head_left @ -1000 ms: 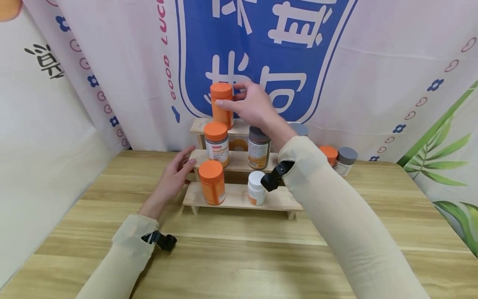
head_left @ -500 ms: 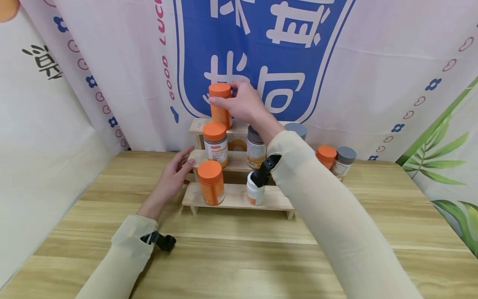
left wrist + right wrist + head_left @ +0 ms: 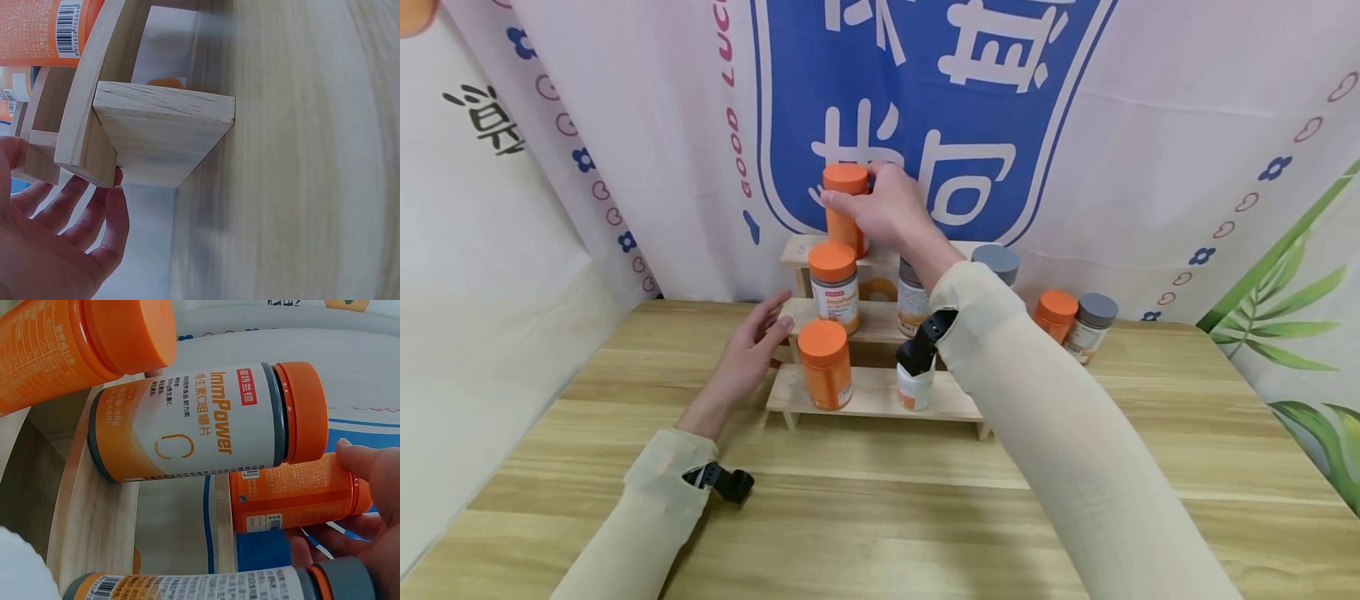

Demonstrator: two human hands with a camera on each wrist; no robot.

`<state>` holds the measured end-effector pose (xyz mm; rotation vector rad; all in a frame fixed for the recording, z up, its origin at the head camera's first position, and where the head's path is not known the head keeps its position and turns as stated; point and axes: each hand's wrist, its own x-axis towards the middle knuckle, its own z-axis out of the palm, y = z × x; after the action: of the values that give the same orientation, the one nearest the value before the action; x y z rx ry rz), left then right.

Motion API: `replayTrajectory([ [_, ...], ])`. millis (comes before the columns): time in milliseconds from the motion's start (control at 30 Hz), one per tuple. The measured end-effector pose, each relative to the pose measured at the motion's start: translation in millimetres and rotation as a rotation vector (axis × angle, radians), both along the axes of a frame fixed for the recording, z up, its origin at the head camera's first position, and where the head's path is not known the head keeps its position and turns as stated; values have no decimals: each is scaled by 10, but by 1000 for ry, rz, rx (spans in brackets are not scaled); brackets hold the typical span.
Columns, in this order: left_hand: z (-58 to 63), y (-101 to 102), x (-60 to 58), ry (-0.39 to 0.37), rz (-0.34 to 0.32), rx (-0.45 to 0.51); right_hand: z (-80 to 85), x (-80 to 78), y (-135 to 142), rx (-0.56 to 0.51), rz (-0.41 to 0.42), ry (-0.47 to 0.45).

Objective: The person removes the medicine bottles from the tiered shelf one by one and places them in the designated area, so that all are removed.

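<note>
An orange supplement bottle (image 3: 846, 218) stands upright at the left end of the top tier. My right hand (image 3: 891, 204) grips it near its cap, thumb in front and fingers behind; in the right wrist view, the bottle (image 3: 294, 494) shows between thumb and fingers. My left hand (image 3: 747, 354) holds the left end of the three-tier wooden stand (image 3: 880, 392); in the left wrist view, its bent fingers (image 3: 87, 219) touch the stand's side. A white-labelled bottle with an orange cap (image 3: 835, 292) is on the middle tier, and another orange bottle (image 3: 825, 367) on the lowest.
A grey-capped bottle (image 3: 913, 304) and a small white bottle (image 3: 914, 392) stand partly behind the right arm. Farther right are a larger grey cap (image 3: 996, 260), an orange-capped bottle (image 3: 1056, 312) and a grey-capped jar (image 3: 1092, 325). A printed curtain (image 3: 1150, 167) hangs close behind the stand.
My right wrist and forearm have shifted left, and the thumb has moved farther across the front of the orange bottle. The bottle stays on the top tier; my left hand keeps its place.
</note>
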<state>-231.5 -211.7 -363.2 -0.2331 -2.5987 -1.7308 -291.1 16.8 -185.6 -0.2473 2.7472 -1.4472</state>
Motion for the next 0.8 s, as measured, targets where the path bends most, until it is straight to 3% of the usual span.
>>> replayTrajectory([
  [433, 11, 26, -6, -4, -10, 11, 38, 69, 106, 19, -5, 73],
  [800, 22, 20, 14, -20, -13, 14, 101, 108, 269, 33, -34, 75],
])
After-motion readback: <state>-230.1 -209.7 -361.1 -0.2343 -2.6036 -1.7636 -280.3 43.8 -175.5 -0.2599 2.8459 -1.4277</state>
